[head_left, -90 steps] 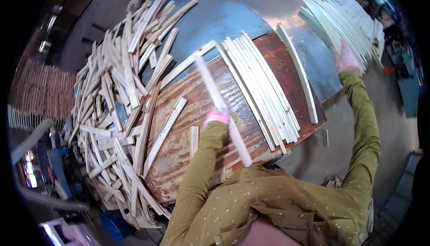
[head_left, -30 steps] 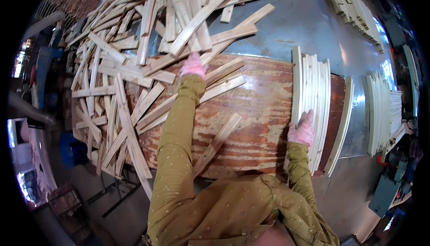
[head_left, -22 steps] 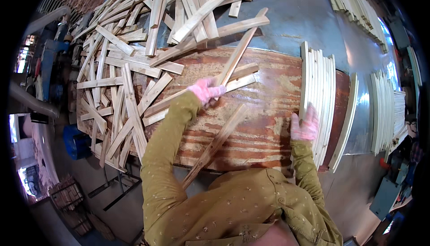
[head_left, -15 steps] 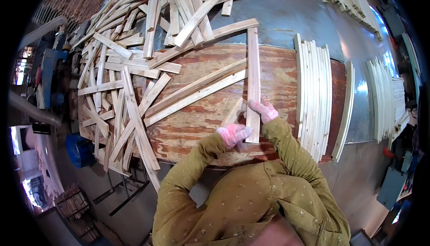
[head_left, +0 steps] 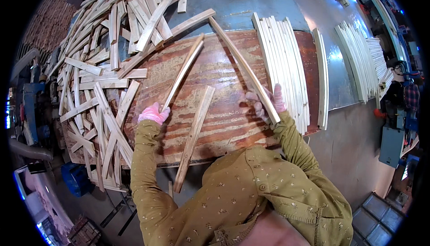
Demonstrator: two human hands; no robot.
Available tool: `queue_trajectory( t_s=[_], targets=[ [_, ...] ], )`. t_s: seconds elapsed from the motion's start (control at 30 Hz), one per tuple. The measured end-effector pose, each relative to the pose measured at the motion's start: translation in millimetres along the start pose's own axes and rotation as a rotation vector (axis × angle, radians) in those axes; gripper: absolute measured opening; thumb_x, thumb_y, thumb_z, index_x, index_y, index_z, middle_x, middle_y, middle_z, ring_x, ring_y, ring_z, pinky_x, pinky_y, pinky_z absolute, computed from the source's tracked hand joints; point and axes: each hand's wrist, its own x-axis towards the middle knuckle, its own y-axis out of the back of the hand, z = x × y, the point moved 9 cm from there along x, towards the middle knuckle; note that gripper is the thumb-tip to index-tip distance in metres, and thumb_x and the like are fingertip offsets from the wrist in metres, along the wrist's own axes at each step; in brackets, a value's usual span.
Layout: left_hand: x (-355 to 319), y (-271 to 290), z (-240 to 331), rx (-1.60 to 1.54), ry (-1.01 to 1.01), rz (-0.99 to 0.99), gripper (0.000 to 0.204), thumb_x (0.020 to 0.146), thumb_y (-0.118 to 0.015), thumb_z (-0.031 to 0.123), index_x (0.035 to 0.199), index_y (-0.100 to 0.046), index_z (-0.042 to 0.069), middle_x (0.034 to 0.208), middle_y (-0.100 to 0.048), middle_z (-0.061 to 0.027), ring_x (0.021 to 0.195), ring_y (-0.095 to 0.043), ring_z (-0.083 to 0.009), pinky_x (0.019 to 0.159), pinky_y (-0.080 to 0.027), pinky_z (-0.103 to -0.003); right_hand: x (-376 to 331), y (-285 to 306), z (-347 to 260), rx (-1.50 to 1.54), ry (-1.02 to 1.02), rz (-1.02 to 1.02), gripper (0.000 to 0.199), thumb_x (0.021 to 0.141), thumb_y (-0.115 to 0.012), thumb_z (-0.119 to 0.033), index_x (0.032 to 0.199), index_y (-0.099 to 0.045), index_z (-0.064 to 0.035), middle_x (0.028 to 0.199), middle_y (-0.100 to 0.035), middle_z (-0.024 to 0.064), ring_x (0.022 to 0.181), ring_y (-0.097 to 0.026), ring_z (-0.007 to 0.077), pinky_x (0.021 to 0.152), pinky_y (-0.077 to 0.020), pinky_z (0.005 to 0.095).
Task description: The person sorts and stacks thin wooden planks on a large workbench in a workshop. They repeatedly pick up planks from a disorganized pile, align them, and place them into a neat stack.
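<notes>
slat (head_left: 244,64) long, pale, thin, held in right hand (head_left: 268,104) grip; left hand (head_left: 153,114) grips shorter slat (head_left: 182,73).

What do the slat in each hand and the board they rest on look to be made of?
The slat in the right hand and the slat in the left hand look like pale, unfinished sawn wood: matt, light tan, faint grain. The board looks like reddish-brown plywood, streaked and worn, probably unvarnished. The gloves seem to be pink knitted fabric.
</notes>
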Motion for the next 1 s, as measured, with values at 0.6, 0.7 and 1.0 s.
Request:
queue_trajectory(
  t_s=[0.6, 0.7, 1.0],
  targets=[
    [-94, -54, 8, -0.411, 0.121, 0.004, 0.096, 0.073, -0.077, 0.036, 0.147, -0.021, 0.010, 0.126, -0.054, -0.0252, 0.116, -0.054, -0.0403, 0.095, -0.045, -0.048, -5, -68, 248, -1.331, -0.449, -0.722, 0.053, 0.090, -0.059, -0.034, 0.130, -0.045, -0.0026, 0.102, -0.068, 0.0202, 0.088, -0.068, 0.0315, 0.081, -0.0525, 0.0404],
    [-106, -50, -79, -0.663, 0.122, 0.251, 0.084, 0.071, -0.080, 0.033, 0.139, -0.040, 0.003, 0.129, -0.054, -0.0240, 0.118, -0.054, -0.0359, 0.102, -0.042, -0.042, -16, -95, 280, -1.876, -0.324, -1.052, 0.061, 0.093, -0.050, -0.047, 0.136, -0.043, -0.0049, 0.115, -0.063, 0.0238, 0.104, -0.062, 0.0366, 0.090, -0.0485, 0.0414],
    [-164, 29, -27, -1.845, -0.243, 0.523, 0.017, 0.087, -0.070, 0.015, 0.088, -0.066, -0.001, 0.072, -0.066, -0.0067, 0.061, -0.062, -0.0134, 0.055, -0.052, -0.027, 33, -139, 189, -1.158, -0.109, -0.497, 0.032, 0.098, -0.053, -0.011, 0.127, -0.057, 0.0010, 0.103, -0.066, 0.0079, 0.089, -0.059, 0.0126, 0.082, -0.0493, 0.0216]
  ],
)
